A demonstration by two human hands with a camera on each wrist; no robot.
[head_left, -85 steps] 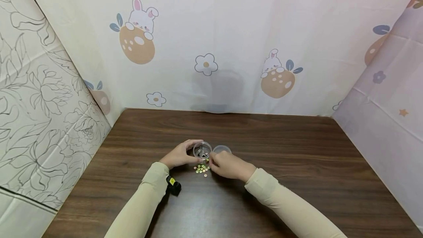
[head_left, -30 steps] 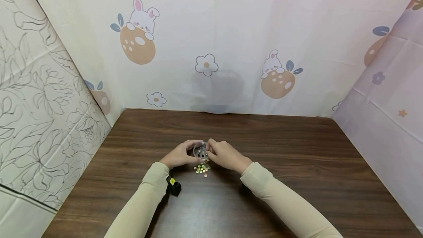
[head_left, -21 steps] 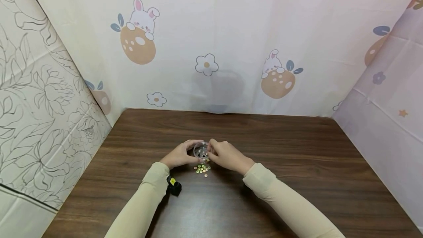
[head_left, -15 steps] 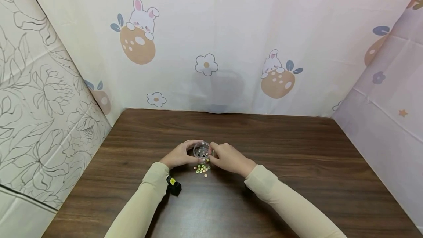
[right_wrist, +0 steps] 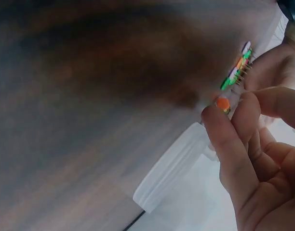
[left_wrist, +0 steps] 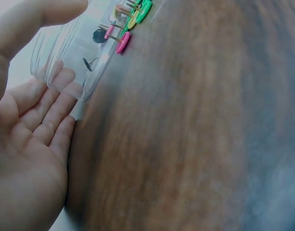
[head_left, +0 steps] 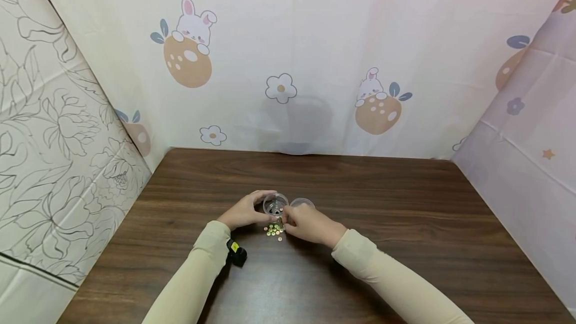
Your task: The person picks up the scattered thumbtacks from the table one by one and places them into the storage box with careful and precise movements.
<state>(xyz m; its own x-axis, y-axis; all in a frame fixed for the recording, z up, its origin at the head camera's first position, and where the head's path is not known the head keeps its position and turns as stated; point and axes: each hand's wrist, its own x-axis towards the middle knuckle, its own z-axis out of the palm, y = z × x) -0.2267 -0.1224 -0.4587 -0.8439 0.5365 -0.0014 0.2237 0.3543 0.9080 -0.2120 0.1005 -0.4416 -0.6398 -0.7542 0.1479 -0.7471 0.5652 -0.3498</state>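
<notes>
My left hand (head_left: 245, 210) grips a clear plastic jar (head_left: 272, 199) from its left side. Through the wall, in the left wrist view, I see black thumbtacks (left_wrist: 99, 35) inside. Just in front of the jar, colourful thumbtacks (head_left: 272, 231) lie in a loose pile, several with pins pointing up. My right hand (head_left: 310, 223) is at the pile's right edge, beside the jar, fingers bent. In the right wrist view an orange thumbtack (right_wrist: 223, 103) shows close to the thumb and forefinger tips; whether they pinch it I cannot tell.
A round translucent lid or shallow container (head_left: 302, 200) stands right of the jar, partly behind my right hand. A black device with a yellow mark (head_left: 236, 252) is at my left wrist. The wooden table (head_left: 382, 189) ends at a patterned curtain (head_left: 315, 39).
My right hand was at the jar's mouth, then drew back right and lowered towards the thumbtack pile, uncovering the round translucent piece behind it. My left hand and the jar stay put.
</notes>
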